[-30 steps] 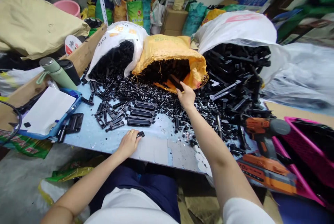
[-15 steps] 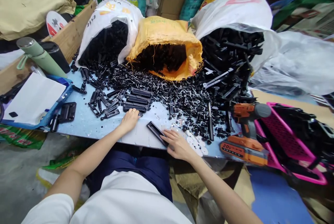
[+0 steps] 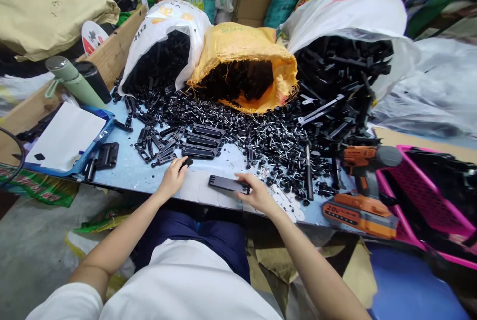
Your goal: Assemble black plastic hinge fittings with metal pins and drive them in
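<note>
**A:** What is the bench like?

**B:** A pale blue table [image 3: 126, 177]; a pile of black parts [image 3: 268, 138] spills across it from a small white sack [image 3: 169, 19], a yellow sack [image 3: 242, 46] and a big white sack [image 3: 346, 9]; an orange drill [image 3: 363, 181] stands at the right, beside a pink crate [image 3: 428, 200]

**A:** And the hands?

**B:** The left hand [image 3: 172, 179] pinches a small black piece [image 3: 188, 162] near the front edge; the right hand [image 3: 258, 196] is closed on one end of a flat black bar [image 3: 227, 184], which lies on the table between the hands

**A:** The room?

**B:** Cluttered; bags and a cardboard box [image 3: 255, 2] behind; a green flask [image 3: 74, 85] and a blue tray [image 3: 100, 142] at the left; the floor is probably bare concrete, though it blurs
</note>
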Demonstrator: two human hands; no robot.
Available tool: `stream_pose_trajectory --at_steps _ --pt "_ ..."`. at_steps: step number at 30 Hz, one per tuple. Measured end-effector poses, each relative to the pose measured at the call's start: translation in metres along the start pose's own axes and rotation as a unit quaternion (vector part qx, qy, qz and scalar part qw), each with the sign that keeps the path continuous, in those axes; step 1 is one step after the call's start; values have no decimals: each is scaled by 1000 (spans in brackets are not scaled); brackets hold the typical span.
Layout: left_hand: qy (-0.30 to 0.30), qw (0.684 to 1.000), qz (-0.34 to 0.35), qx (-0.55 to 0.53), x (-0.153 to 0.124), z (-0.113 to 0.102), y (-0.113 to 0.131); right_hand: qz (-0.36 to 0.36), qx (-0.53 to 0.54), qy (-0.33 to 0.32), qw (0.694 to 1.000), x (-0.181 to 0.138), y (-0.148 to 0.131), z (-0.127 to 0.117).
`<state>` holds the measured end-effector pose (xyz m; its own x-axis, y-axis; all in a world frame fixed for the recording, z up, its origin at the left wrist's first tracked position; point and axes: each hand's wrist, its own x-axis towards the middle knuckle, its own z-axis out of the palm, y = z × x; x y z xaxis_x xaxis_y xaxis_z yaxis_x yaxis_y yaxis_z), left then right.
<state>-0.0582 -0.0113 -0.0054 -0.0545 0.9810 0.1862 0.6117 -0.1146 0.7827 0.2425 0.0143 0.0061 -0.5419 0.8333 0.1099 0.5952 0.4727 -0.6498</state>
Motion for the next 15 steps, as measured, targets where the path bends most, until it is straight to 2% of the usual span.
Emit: stream_pose_trajectory --at_steps 3,5,6,8,11,13,15 --pt "-31 996 -34 -80 -8 10 10 9 -140 -38 989 -1 3 14" --pt "-47 989 -53 -127 -11 21 22 11 -139 -17 990 12 -7 31" --pt "-53 986 -57 -145 -13 26 28 22 -89 -1 996 21 -14 39" --pt "-55 983 -56 -164 -14 33 39 75 89 19 993 39 -30 51" --pt "-27 988 -32 -152 -13 34 51 158 351 20 923 52 -47 56" --pt "-10 993 -2 -120 -13 31 57 155 422 17 893 53 -49 52" --pt "-14 996 23 -80 -15 28 62 112 416 15 902 49 -44 46"
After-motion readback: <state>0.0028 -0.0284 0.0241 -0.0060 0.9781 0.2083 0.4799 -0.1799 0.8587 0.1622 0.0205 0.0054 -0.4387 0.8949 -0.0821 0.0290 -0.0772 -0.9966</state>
